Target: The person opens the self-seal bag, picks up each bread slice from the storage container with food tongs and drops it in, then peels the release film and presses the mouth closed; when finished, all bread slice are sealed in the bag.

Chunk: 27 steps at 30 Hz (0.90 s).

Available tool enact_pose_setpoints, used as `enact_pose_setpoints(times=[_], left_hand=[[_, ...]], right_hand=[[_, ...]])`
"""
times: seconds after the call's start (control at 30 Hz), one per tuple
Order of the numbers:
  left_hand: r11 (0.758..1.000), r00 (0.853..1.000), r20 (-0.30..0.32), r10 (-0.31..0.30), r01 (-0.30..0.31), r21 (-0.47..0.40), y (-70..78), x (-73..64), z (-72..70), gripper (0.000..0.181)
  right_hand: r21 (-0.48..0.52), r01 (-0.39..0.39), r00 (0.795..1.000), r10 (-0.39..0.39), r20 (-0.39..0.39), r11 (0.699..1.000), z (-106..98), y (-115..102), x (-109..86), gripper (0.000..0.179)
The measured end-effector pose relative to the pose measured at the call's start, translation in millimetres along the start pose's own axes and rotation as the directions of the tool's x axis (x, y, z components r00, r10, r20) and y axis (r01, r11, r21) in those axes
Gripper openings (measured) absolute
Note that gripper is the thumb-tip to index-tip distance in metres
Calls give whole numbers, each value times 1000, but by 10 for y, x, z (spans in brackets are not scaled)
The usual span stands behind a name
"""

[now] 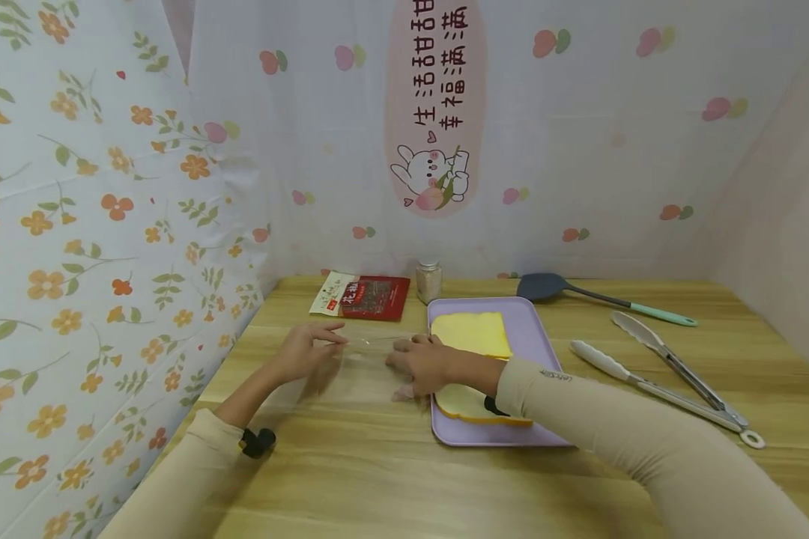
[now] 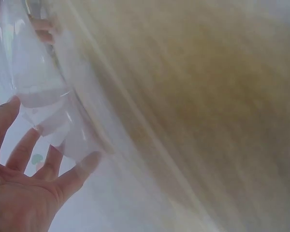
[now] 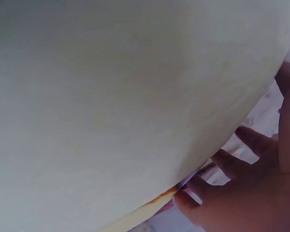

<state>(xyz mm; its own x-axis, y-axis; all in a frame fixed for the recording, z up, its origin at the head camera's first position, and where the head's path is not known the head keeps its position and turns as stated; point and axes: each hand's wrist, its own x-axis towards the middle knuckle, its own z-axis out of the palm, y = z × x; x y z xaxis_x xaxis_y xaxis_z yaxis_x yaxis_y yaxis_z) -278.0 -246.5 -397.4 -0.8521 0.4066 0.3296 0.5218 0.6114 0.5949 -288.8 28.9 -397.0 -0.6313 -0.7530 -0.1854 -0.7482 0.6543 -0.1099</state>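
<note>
A thin clear plastic sheet (image 1: 367, 374) spans the table between the two hands. My left hand (image 1: 308, 352) is at its left end. In the left wrist view the fingers are spread, with the fingertips (image 2: 89, 163) along the crinkled edge of the plastic (image 2: 41, 77). My right hand (image 1: 421, 364) bends its fingers onto the sheet's right end, over the left edge of a lavender tray (image 1: 472, 438). Crumpled plastic shows below that hand. Two bread slices lie on the tray, a back slice (image 1: 472, 333) and a front slice (image 1: 475, 404). A bread slice (image 3: 111, 106) fills most of the right wrist view.
Behind the sheet lie a red spice packet (image 1: 374, 297) and a small jar (image 1: 429, 282) with a lid. A dark spatula (image 1: 542, 286) with a mint handle rests behind the tray. Silver tongs (image 1: 674, 374) lie spread to the right. Printed cloth hangs at the back and left.
</note>
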Motion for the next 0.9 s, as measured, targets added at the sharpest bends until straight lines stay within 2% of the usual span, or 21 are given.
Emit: enact_pose_setpoints(times=[0.1, 0.2, 0.33, 0.43, 0.53, 0.9], left_hand=[[1000, 1000, 10, -7, 7, -27, 5, 38, -19, 13], [1000, 1000, 18, -17, 17, -18, 18, 56, -28, 13], [999, 999, 16, -32, 32, 10, 31, 34, -29, 12], [999, 1000, 0, -16, 16, 29, 44, 12, -37, 10], [1000, 1000, 4, -22, 22, 20, 70, 5, -61, 9], [998, 999, 4, -32, 32, 56, 129, 84, -90, 11]], right_hand=[[20, -39, 999, 39, 0, 999, -20, 1, 10, 81], [24, -64, 998, 64, 14, 998, -38, -12, 13, 86], [10, -64, 997, 63, 44, 998, -37, -63, 11, 83], [-31, -68, 995, 70, 69, 997, -21, -100, 16, 82], [-46, -74, 992, 79, 96, 996, 1, -106, 19, 83], [-47, -67, 986, 74, 149, 997, -5, -36, -5, 82]])
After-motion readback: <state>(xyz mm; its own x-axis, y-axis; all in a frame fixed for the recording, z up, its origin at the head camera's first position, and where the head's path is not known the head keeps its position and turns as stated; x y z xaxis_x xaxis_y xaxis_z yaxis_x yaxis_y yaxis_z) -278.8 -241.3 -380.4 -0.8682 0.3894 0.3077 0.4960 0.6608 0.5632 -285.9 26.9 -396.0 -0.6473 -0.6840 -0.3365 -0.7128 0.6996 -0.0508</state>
